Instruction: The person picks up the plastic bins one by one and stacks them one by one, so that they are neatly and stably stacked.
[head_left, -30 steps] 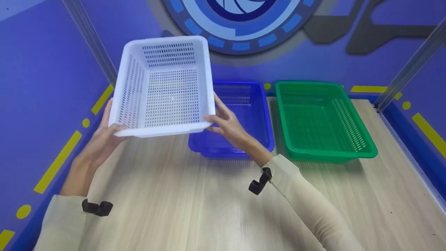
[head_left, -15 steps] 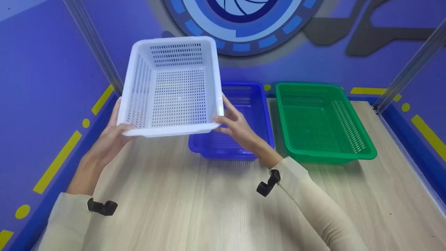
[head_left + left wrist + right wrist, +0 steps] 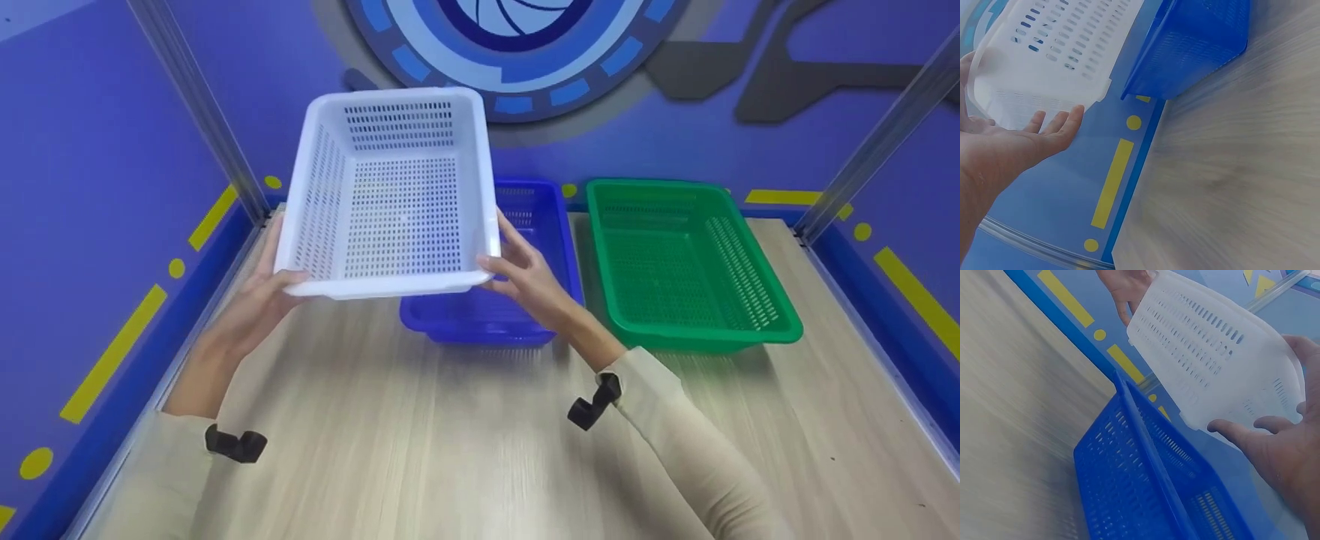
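A white perforated basket hangs in the air above the left of the table, its open side tilted toward me and nothing in it. My left hand holds its near left corner, thumb over the rim and fingers flat under the base. My right hand grips the near right corner, thumb on the rim and fingers curled against the side. The basket's underside shows in both wrist views. A blue basket stands on the table just below and behind it, partly hidden.
A green basket stands on the wooden table right of the blue basket. Purple walls with yellow marks and slanted metal posts enclose the back and sides. The blue basket lies near the left border.
Both hands have carried the white basket to the right and a little lower, so it now covers more of the blue basket. The blue and green baskets stay where they were.
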{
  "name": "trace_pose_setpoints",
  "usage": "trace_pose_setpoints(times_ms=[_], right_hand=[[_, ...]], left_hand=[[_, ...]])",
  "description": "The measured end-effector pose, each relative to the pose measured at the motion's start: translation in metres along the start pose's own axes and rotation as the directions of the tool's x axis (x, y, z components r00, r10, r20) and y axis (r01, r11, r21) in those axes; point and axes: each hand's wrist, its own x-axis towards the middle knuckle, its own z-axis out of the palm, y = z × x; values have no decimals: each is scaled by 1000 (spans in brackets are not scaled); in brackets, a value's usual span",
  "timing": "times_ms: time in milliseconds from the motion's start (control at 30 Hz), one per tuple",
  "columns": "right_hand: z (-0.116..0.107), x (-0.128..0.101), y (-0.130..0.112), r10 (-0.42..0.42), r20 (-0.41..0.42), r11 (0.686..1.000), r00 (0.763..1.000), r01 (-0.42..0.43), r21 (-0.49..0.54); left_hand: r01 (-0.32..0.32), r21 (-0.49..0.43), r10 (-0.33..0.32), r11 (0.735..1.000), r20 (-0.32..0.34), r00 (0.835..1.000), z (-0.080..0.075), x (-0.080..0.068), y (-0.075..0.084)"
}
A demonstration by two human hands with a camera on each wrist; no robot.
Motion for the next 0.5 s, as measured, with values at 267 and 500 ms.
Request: trace_pose_setpoints(times_ms=[267,500], right_hand=[[-10,-2,1,-2,0,1000,1000,2,-19],[-10,-3,-1,9,-6,1000,1000,-10,-26]], left_hand=[[22,37,-23,999,5,1000,3,4,-1],[9,24,-10,1000,25,1000,2,3,-2]])
